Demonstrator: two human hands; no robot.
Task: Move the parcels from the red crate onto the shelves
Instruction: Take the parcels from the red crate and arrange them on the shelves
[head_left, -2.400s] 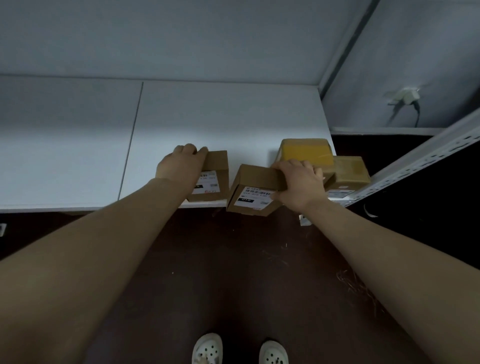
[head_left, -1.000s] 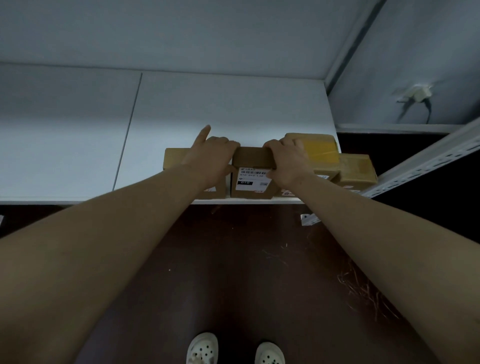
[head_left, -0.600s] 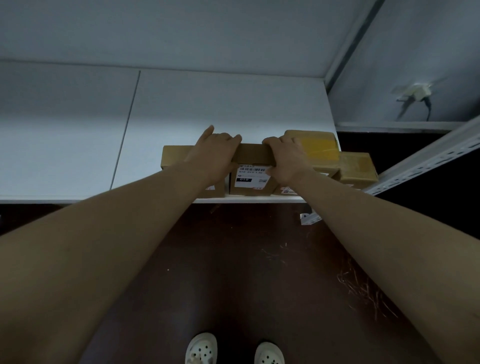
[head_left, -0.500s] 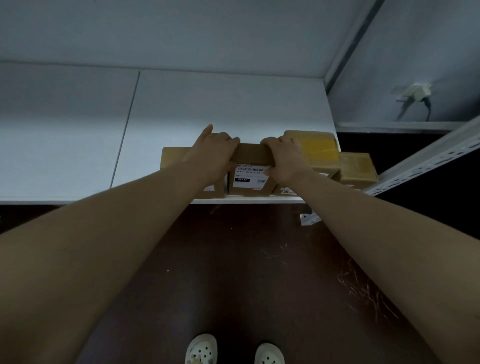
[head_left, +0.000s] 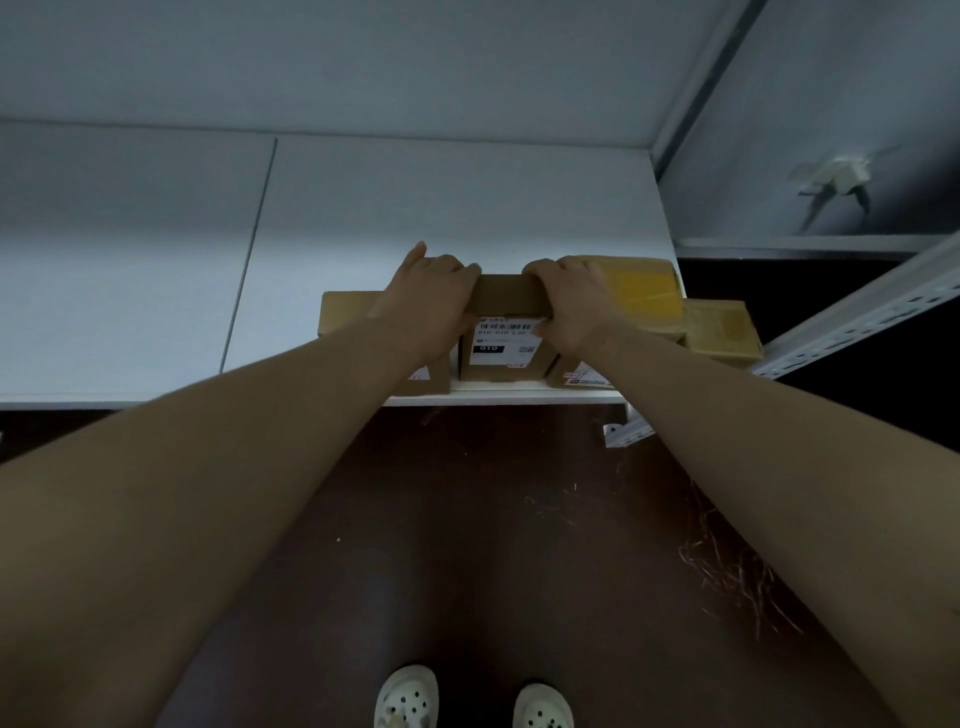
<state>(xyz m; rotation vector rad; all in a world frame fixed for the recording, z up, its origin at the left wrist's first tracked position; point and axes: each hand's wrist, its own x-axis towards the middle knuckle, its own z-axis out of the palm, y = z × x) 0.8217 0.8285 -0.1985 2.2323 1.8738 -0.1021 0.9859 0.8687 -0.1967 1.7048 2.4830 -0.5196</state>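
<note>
The white shelf (head_left: 415, 218) carries a row of parcels along its front edge. The middle parcel (head_left: 506, 299), plain brown cardboard, stands between a left brown box (head_left: 345, 312) and a yellow-taped parcel (head_left: 641, 286). The left hand (head_left: 431, 304) and right hand (head_left: 571, 306) clasp its top corners, fingers curled over. Its white label (head_left: 506, 343) shows a barcode and "010" on a black block; the finer print is unreadable.

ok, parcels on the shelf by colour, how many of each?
Plain brown boxes: 2 (left box, labelled middle box)
Yellow-taped parcels: 2 (larger parcel, right-end parcel)
Total: 4
</note>
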